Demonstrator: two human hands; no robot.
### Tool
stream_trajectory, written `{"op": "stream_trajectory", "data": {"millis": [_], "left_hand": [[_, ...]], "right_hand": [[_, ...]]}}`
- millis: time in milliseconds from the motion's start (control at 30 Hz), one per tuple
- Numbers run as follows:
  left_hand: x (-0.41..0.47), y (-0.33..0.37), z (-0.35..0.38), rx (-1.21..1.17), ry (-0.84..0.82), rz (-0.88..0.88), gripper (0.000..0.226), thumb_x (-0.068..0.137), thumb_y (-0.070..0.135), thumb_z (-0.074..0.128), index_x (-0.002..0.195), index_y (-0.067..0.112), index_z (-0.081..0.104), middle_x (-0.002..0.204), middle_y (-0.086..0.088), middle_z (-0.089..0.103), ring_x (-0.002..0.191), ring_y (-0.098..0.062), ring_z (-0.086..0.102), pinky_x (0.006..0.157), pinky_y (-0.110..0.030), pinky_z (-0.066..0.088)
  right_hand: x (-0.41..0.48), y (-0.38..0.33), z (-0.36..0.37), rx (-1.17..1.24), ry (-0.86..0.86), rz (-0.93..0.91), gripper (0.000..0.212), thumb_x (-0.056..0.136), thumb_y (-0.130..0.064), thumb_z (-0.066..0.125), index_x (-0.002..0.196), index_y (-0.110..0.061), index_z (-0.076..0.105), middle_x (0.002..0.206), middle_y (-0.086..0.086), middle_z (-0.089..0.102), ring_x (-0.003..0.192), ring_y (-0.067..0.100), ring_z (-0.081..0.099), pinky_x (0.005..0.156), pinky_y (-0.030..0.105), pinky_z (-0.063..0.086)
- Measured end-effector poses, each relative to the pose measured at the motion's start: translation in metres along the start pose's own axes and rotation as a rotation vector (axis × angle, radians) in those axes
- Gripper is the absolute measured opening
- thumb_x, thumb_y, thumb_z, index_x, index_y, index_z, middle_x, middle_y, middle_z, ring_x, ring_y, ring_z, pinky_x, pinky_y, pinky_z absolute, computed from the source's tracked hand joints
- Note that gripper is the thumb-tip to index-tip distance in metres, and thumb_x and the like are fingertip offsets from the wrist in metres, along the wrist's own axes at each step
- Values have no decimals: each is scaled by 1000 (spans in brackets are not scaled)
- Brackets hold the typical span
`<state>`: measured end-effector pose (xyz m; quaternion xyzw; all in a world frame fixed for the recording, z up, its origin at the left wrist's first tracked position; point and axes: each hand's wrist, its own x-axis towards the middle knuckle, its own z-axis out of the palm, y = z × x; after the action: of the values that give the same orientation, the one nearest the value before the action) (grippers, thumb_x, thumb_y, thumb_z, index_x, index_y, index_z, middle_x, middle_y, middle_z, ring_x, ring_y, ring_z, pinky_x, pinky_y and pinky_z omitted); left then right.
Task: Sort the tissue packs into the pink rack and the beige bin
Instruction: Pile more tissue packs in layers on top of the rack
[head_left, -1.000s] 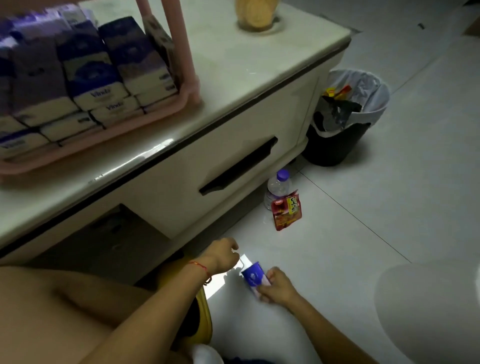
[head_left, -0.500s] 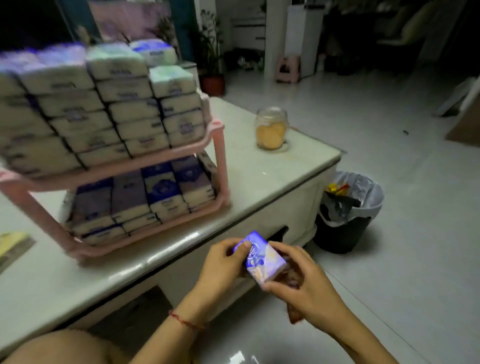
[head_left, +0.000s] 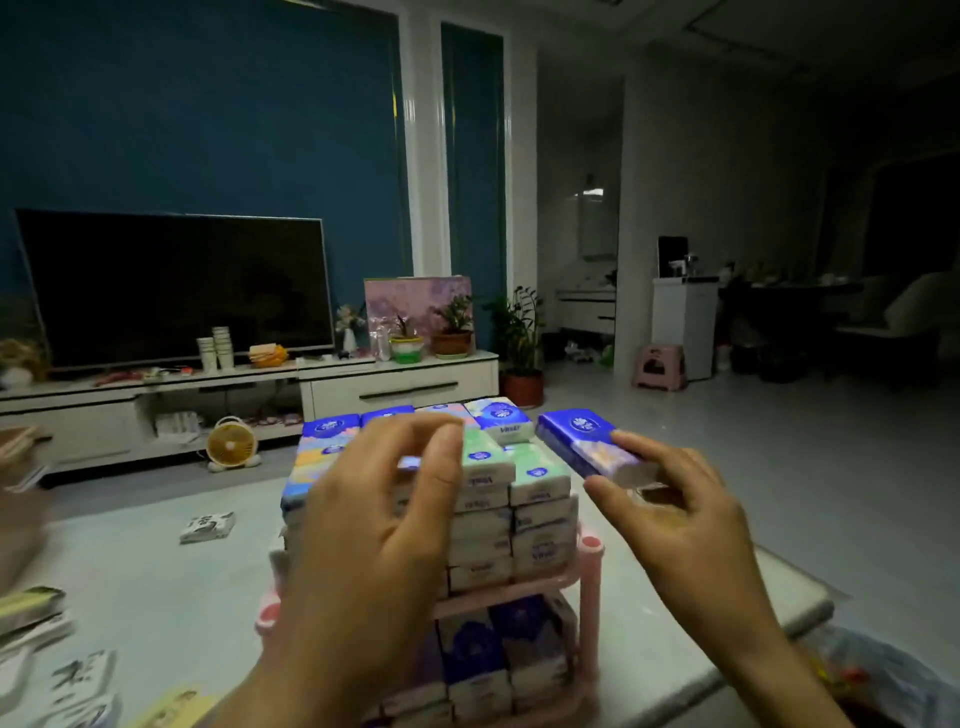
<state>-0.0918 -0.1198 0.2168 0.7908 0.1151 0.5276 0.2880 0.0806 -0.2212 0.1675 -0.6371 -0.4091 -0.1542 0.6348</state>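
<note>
A blue tissue pack (head_left: 576, 439) is held in the right hand (head_left: 680, 514), gripped near its white end, with the index finger laid along its top and the thumb below it. The pack is kept in the air just to the right of the top of the pink rack (head_left: 589, 577), level with the highest packs there and apart from them. The left hand (head_left: 374, 525) is raised in front of the rack's upper shelf with its fingers curled towards the thumb; whether anything is grasped cannot be told, as the palm side is hidden. The upper shelf is filled with stacked packs (head_left: 540, 478), piled several layers high in green, blue and pastel wrappers. On the lower shelf dark blue packs (head_left: 472, 654) are stood side by side. The rack is set on a pale table (head_left: 156, 582). Well to the left of the rack a loose pack (head_left: 207, 526) is laid flat on the table. Far behind the rack a dark television (head_left: 171, 291) is seen on a low cabinet, with a small fan (head_left: 231, 444) on the floor below it
</note>
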Motion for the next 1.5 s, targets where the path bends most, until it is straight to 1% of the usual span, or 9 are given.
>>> {"op": "stream_trajectory", "data": {"millis": [133, 267, 467, 600, 700, 833, 1167, 1367, 1500], "left_hand": [[27, -51, -21, 157, 155, -156, 44, 83, 51, 38, 115, 27, 58, 111, 11, 59, 106, -14, 54, 77, -29, 41], [33, -82, -27, -10, 155, -429, 48, 94, 44, 40, 136, 21, 44, 137, 3, 46, 125, -16, 41, 96, -31, 30], [64, -100, -31, -338, 133, -748, 98, 61, 90, 31, 128, 19, 46, 125, -5, 53, 113, -27, 53, 98, -37, 36], [62, -110, -38, -416, 109, -825, 68, 88, 61, 34, 143, 21, 32, 146, -4, 37, 134, -23, 36, 108, -42, 29], [58, -117, -35, -499, -52, -941, 69, 88, 64, 31, 113, 6, 60, 101, -16, 70, 82, -25, 71, 69, -31, 55], [64, -116, -35, -640, -168, -838, 62, 94, 52, 28, 80, 2, 60, 57, -12, 69, 45, -21, 66, 35, -21, 48], [69, -114, -35, -653, -181, -886, 62, 93, 56, 31, 78, 4, 62, 55, -12, 68, 41, -20, 64, 33, -18, 46], [67, -106, -38, -678, -81, -901, 58, 96, 51, 28, 76, 3, 55, 45, -10, 63, 35, -18, 60, 29, -17, 42], [66, -103, -39, -638, -98, -920, 61, 93, 56, 29, 81, 3, 57, 52, -10, 66, 39, -19, 63, 33, -19, 47]], "right_hand": [[26, 2, 30, -123, -91, 54, 30, 75, -35, 72, 94, -47, 52, 103, -14, 50, 93, -8, 50, 78, 10, 41], [27, 6, 43, -174, -167, 80, 35, 79, -45, 64, 112, -40, 55, 101, -20, 43, 102, 2, 45, 85, 19, 40], [36, 5, 43, -96, -104, 119, 38, 81, -51, 48, 112, -32, 59, 101, -20, 49, 101, 6, 52, 84, 26, 48], [68, 12, 46, 86, -125, 318, 29, 95, -30, 48, 119, -18, 57, 117, -1, 58, 101, 10, 53, 85, 19, 41], [85, 17, 59, 261, -338, 582, 34, 93, -44, 45, 114, -18, 54, 113, 0, 58, 107, 18, 56, 98, 33, 41], [91, 20, 67, 410, -547, 735, 42, 92, -53, 36, 94, -19, 61, 78, -3, 74, 75, 14, 69, 75, 27, 52], [98, 26, 77, 455, -569, 745, 52, 92, -54, 34, 104, -15, 66, 105, 12, 71, 79, 20, 70, 80, 31, 51], [105, 17, 70, 476, -444, 769, 47, 94, -50, 36, 109, -11, 57, 91, 6, 70, 77, 17, 66, 74, 30, 46], [103, 11, 73, 420, -559, 725, 43, 96, -48, 30, 84, -17, 57, 67, -2, 72, 58, 9, 69, 51, 16, 52]]}}
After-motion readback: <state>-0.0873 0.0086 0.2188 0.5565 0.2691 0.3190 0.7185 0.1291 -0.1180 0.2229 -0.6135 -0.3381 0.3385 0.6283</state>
